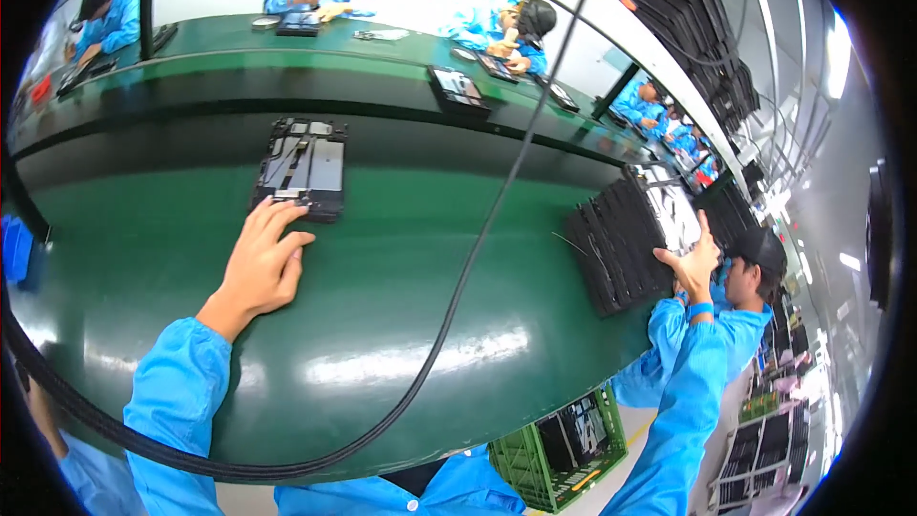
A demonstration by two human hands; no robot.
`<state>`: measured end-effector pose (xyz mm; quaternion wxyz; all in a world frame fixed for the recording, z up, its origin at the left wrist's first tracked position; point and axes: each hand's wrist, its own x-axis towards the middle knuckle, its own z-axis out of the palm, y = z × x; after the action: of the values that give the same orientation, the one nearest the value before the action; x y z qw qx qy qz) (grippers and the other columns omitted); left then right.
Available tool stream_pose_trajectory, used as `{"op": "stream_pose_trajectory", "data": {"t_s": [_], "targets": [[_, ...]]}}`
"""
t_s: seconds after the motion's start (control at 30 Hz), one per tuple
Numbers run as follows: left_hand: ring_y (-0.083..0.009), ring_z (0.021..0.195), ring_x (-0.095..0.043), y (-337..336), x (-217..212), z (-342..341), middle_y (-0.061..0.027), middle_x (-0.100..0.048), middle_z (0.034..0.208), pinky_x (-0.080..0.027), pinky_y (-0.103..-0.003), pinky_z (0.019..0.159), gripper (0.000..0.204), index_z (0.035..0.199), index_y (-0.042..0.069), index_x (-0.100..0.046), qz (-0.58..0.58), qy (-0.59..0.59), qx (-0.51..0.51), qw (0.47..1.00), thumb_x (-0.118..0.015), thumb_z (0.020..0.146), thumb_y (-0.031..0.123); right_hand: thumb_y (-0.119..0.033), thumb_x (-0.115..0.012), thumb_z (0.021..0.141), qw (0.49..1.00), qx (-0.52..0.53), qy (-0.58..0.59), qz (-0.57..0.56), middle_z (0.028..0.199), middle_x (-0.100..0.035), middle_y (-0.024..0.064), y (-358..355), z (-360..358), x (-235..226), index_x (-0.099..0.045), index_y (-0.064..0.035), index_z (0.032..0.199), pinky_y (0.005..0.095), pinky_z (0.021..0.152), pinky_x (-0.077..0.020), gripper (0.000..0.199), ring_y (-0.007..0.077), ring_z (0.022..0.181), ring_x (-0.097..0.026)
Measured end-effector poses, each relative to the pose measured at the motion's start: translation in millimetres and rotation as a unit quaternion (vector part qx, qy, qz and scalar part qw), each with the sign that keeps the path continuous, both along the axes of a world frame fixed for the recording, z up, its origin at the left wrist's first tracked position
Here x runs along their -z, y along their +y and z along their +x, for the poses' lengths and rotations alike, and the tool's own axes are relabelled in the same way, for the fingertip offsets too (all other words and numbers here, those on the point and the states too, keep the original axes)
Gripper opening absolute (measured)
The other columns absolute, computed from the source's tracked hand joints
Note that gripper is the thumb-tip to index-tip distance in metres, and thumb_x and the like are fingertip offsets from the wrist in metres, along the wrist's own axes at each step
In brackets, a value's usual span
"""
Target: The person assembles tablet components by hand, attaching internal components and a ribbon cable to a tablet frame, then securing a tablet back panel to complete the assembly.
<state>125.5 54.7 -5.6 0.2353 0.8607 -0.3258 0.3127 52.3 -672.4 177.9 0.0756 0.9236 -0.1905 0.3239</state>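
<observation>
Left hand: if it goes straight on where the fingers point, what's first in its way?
The opened tablet-like device. The left hand has its fingertips at the near edge, apparently touching, though depth is unclear.

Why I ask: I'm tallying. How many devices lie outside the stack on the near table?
1: the device at the left hand. The stack by the right hand may hide others behind it.

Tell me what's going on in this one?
A person in blue sleeves is at a green bench. Their left hand has its fingers at the near edge of an opened flat device with inner parts exposed. Their right hand is at the silvery-topped stack of dark slabs on the right; how firmly it grips is unclear.
</observation>
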Motion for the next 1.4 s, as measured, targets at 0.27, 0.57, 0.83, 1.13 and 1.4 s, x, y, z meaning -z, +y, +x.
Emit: {"op": "stream_pose_trajectory", "data": {"t_s": [0.27, 0.57, 0.83, 1.13, 1.4], "targets": [[-0.0433, 0.144, -0.054, -52, -5, -43, -0.0196, -0.063, 0.145, -0.036, -0.063, 0.128, 0.048, 0.135, 0.005, -0.070, -0.050, 0.048, 0.008, 0.998, -0.068, 0.087, 0.006, -0.051, -0.102, 0.056, 0.935, -0.350, -0.019, 0.061, 0.147, -0.056, 0.0257, 235, -6, 54, -0.041, -0.0064, 0.169, 0.0572, 0.118, -0.0405, 0.135, 0.0451, 0.136, -0.053], [-0.0484, 0.151, -0.045, -76, 1, -100, -0.0286, -0.050, 0.158, -0.031, -0.059, 0.132, 0.071, 0.160, -0.002, -0.043, -0.103, 0.230, 0.014, 0.968, -0.067, 0.095, 0.009, -0.073, -0.089, 0.075, 0.907, -0.327, 0.252, 0.084, 0.148, -0.046, 0.0453, 361, -84, 125, -0.036, 0.0016, 0.170, 0.0636, 0.113, -0.0427, 0.131, 0.0564, 0.130, -0.051], [-0.0443, 0.146, -0.049, -62, 3, -73, -0.0252, -0.052, 0.157, -0.038, -0.053, 0.125, 0.071, 0.158, 0.001, -0.047, -0.120, 0.257, 0.038, 0.958, -0.063, 0.090, 0.002, -0.039, -0.087, 0.093, 0.817, -0.449, 0.263, 0.249, 0.071, -0.075, 0.0108, 361, -81, 64, -0.075, -0.0011, 0.129, 0.0384, 0.066, -0.0593, 0.053, 0.0273, 0.068, -0.079], [-0.0419, 0.135, -0.059, -55, -2, -52, -0.0213, -0.064, 0.141, -0.048, -0.050, 0.118, 0.073, 0.153, 0.003, -0.054, -0.132, 0.347, 0.157, 0.915, -0.069, 0.081, 0.006, -0.012, -0.069, 0.099, 0.718, -0.605, 0.203, 0.277, 0.153, -0.063, 0.0153, 399, 27, 156, -0.064, -0.0100, 0.154, 0.0445, 0.114, -0.0426, 0.056, 0.0363, 0.135, -0.059], [-0.0467, 0.158, -0.040, -46, -21, -85, -0.0216, -0.048, 0.165, -0.017, -0.063, 0.138, 0.094, 0.169, 0.010, -0.037, -0.023, 0.368, 0.233, 0.900, -0.077, 0.084, 0.014, -0.015, -0.079, 0.093, 0.699, -0.611, 0.225, 0.294, 0.110, -0.069, 0.0118, 402, 16, 155, -0.078, -0.0046, 0.117, 0.0445, 0.093, -0.0508, 0.027, 0.0339, 0.105, -0.065]]}}
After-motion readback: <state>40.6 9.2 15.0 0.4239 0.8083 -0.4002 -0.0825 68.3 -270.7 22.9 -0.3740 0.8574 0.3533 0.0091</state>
